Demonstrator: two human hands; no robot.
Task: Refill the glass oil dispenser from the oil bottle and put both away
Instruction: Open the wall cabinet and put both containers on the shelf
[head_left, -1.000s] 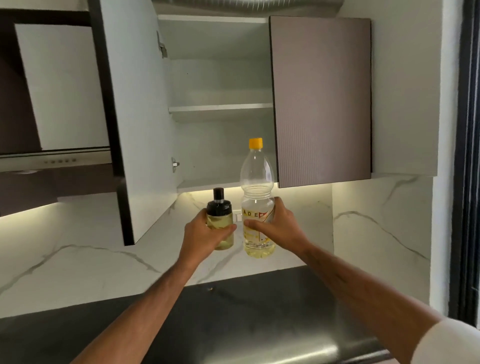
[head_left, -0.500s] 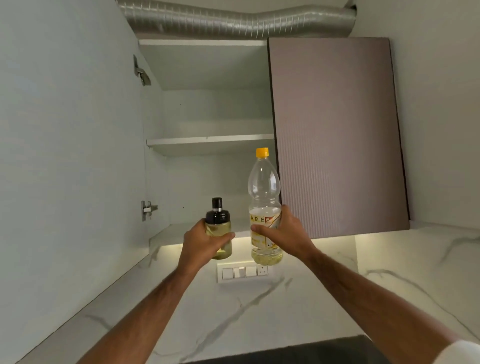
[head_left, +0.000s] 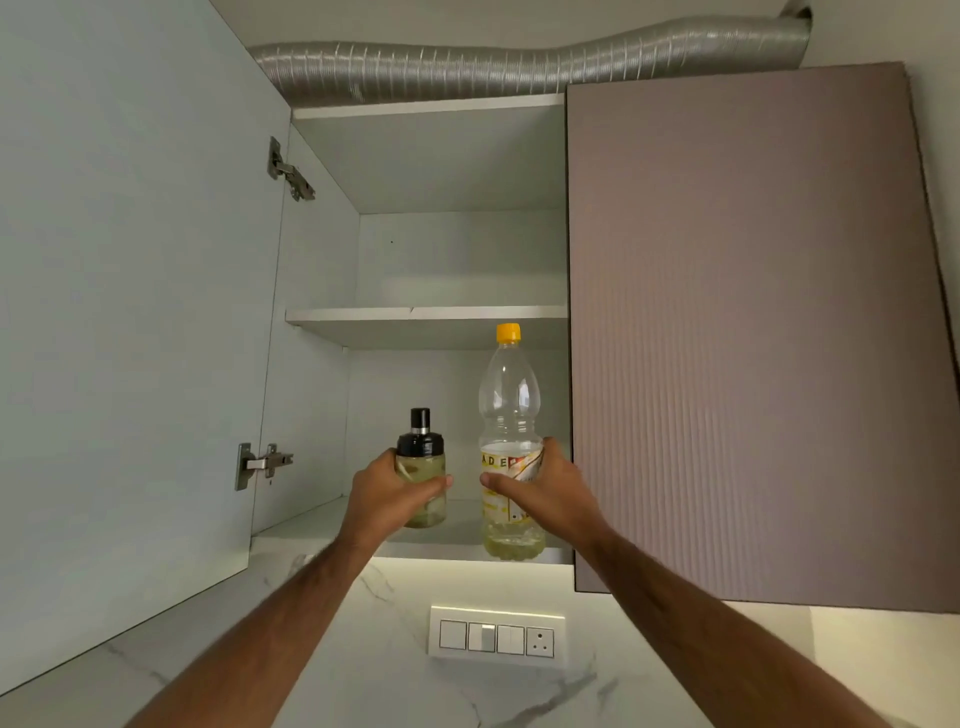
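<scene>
Two bare forearms, no sleeves visible

A pale wall cabinet (head_left: 457, 166) stands open, its left door (head_left: 130, 312) swung wide on two metal hinges (head_left: 265, 462), its right door (head_left: 737, 332) shut, ribbed and mauve. One inner shelf (head_left: 415, 314) crosses it. A silver flexible duct (head_left: 519, 67) runs above. Below, a lit strip brightens the white marble wall (head_left: 363, 675) and switch plate (head_left: 496, 636).

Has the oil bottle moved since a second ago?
Yes. The oil bottle has risen from below the cabinet to its bottom shelf, gripped by the right hand.
</scene>
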